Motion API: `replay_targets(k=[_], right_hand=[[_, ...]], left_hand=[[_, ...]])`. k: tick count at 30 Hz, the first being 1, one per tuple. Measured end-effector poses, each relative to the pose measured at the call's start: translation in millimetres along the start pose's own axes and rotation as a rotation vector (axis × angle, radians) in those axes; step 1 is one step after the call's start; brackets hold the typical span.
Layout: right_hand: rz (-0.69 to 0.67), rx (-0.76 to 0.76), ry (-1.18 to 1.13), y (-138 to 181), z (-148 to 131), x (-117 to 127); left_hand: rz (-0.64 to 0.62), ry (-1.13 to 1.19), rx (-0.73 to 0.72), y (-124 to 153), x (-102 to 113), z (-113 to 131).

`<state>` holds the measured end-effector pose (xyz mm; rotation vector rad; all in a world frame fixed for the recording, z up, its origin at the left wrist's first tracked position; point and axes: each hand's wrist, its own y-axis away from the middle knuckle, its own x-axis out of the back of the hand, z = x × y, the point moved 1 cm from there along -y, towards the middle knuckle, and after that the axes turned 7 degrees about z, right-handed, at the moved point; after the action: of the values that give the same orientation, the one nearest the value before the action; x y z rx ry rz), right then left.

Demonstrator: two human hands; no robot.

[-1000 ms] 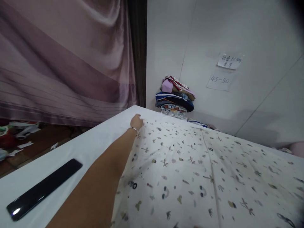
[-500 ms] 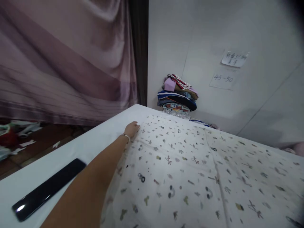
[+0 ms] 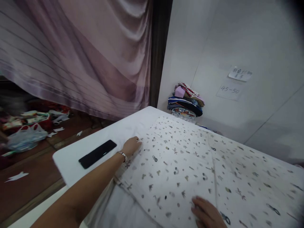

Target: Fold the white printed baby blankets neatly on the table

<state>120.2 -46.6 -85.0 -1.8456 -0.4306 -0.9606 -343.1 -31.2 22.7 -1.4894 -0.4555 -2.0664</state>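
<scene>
One right hand, unclenched, and one left hand — grip unclear — touch one printed cloth near one phone.

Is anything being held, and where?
No grip is certain: the left hand touches the left edge of the printed cloth, the right hand its near part.

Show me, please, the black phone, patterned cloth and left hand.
Black phone (image 3: 98, 154), head view: middle of upper face.
Patterned cloth (image 3: 193, 166), head view: printed middle.
Left hand (image 3: 130, 146), head view: back of hand.
</scene>
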Motion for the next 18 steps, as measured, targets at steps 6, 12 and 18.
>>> replay_targets(k=[6, 12, 18], right_hand=[[-0.061, 0.068, 0.064, -9, -7, 11], [-0.105, -0.005, 0.071, -5, -18, 12], [-0.087, 0.025, 0.103, -1, -21, 5]], left_hand=[[0.04, -0.05, 0.049, 14, 0, -2], [0.046, -0.062, 0.077, 19, 4, -6], [0.048, -0.074, 0.096, 17, 1, -5]])
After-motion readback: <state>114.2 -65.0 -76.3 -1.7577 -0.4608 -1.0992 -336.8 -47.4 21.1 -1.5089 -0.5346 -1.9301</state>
